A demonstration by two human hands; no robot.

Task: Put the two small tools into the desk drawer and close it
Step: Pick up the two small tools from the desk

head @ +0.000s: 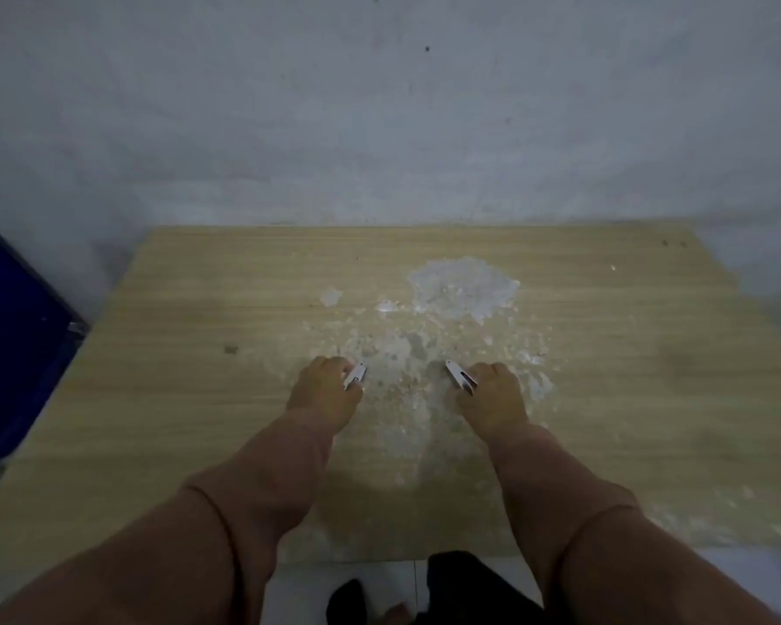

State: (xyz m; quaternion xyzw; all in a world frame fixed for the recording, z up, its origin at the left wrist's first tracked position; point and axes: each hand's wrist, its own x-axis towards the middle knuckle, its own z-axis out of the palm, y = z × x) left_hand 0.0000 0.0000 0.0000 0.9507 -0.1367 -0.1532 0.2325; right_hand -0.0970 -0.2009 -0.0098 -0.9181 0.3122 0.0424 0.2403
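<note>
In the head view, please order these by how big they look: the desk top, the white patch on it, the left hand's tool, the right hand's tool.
1. Desk top
2. White patch
3. The two tools, left and right: alike, both partly hidden in closed hands, so no ranking.

One head-worn wide-angle view, looking forward and steeply down from above the near edge of the counter [650, 376]. It faces the grey wall [379, 106] at twelve o'clock, which fills the upper frame. Both forearms run in from six o'clock, close to the lens. A blue object [14, 336] sits at nine o'clock; floor tiles [298, 584] show at six.
</note>
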